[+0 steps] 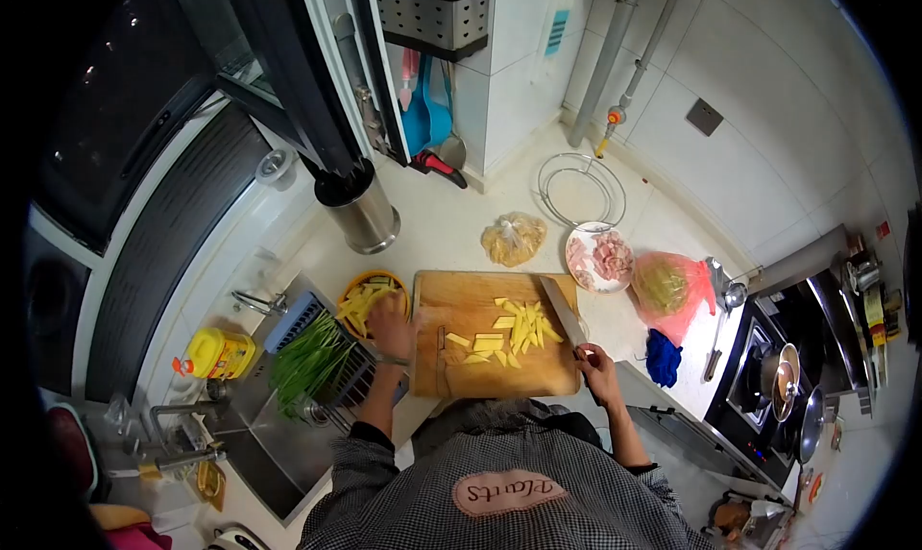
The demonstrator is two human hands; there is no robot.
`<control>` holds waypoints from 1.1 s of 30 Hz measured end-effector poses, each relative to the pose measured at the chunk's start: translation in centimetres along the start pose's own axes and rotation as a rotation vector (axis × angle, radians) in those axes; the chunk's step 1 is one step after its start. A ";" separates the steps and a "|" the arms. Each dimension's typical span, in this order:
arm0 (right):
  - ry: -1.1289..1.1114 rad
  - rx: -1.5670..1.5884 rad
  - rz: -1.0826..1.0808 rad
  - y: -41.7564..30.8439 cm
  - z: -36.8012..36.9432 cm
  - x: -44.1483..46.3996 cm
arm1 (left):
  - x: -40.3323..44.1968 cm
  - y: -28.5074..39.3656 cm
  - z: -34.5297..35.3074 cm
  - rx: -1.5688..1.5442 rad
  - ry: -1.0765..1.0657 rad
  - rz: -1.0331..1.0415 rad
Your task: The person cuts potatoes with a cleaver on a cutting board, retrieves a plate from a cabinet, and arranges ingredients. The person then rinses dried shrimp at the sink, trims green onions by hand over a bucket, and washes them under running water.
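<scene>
My right hand [597,373] grips the handle of a kitchen knife [565,310], whose broad blade lies along the right side of the wooden cutting board [461,295]. Cut yellow strips, which look like potato, [519,329] are scattered over the board's middle and right. At the board's left edge, my left hand [391,327] is over the rim of an orange bowl [357,305] that holds more yellow pieces. Motion smears its fingers, so whether they hold anything is unclear.
Green stalks [312,358] lie over the sink [279,449] on the left. Behind the board are a tied bag [514,239], a plate of sliced meat [600,259] and a wire rack [582,190]. A red bag [667,291] and a stove [759,348] stand right.
</scene>
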State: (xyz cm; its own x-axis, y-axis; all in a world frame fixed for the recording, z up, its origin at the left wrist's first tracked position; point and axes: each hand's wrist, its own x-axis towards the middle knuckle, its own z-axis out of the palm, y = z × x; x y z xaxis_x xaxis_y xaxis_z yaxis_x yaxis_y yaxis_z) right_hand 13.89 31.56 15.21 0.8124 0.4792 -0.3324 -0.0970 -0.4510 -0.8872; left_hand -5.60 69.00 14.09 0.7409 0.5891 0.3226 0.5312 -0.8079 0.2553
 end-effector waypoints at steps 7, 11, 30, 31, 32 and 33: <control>0.003 0.018 -0.017 -0.2 0.1 0.0 | -5.5 8.9 9.1 -0.232 -0.197 0.451; -0.021 0.021 0.060 -0.5 -0.2 -0.1 | -5.8 8.8 10.1 -0.248 -0.298 0.348; 0.000 0.043 -0.008 0.2 0.3 -0.1 | -2.5 8.6 7.4 -1.620 -0.559 -0.595; 0.002 0.045 -0.007 0.3 0.3 -0.2 | -2.4 8.6 7.2 -1.624 -0.543 -0.524; 0.003 0.059 -0.013 0.4 0.4 -0.1 | -2.3 8.6 6.9 -1.628 -0.526 -0.453; 0.003 0.074 -0.020 0.5 0.4 -0.1 | -2.0 8.9 6.0 -1.627 -0.528 -0.453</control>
State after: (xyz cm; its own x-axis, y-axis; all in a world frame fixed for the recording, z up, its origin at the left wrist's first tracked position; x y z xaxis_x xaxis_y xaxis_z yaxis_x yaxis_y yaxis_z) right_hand 13.54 31.55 14.65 0.8165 0.4847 -0.3137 -0.1230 -0.3849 -0.9147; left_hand 0.08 60.51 10.21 0.8812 0.4068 -0.2408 0.0483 0.4293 0.9018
